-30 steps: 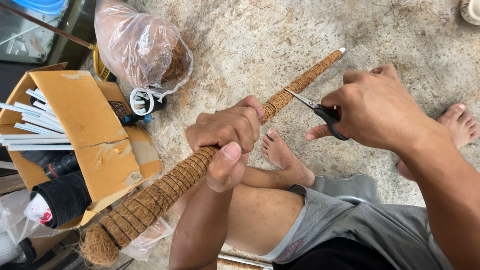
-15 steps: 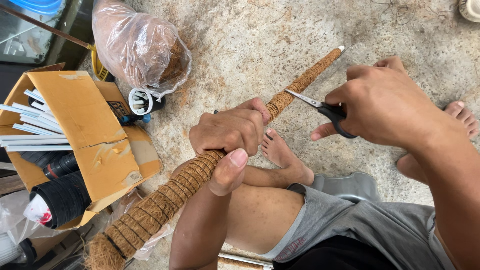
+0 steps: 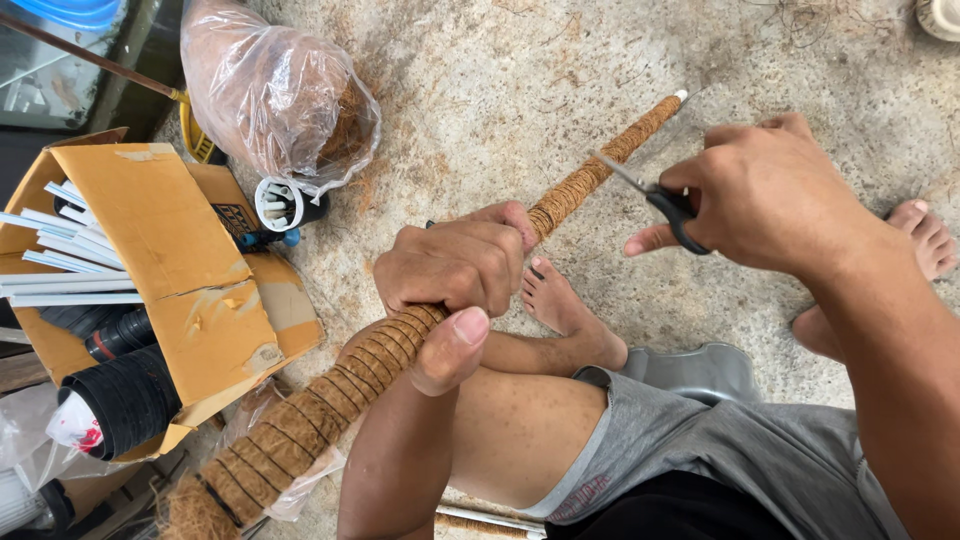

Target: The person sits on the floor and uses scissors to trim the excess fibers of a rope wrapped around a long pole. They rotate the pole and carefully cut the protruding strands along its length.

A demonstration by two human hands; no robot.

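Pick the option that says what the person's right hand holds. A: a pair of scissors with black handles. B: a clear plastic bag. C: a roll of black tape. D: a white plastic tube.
A: the right hand has its fingers through the black handles of a pair of scissors, blades pointing towards the coir-wrapped pole that the left hand grips.

Left hand point(image 3: 450, 270) grips long coir-wrapped brown pole point(image 3: 330, 390) mid-length, pole slanted over the knee. Right hand point(image 3: 770, 195) holds black-handled scissors point(image 3: 650, 190) just beside the pole's thin upper part. Open cardboard box point(image 3: 180, 290) on concrete floor point(image 3: 500, 100) at left.
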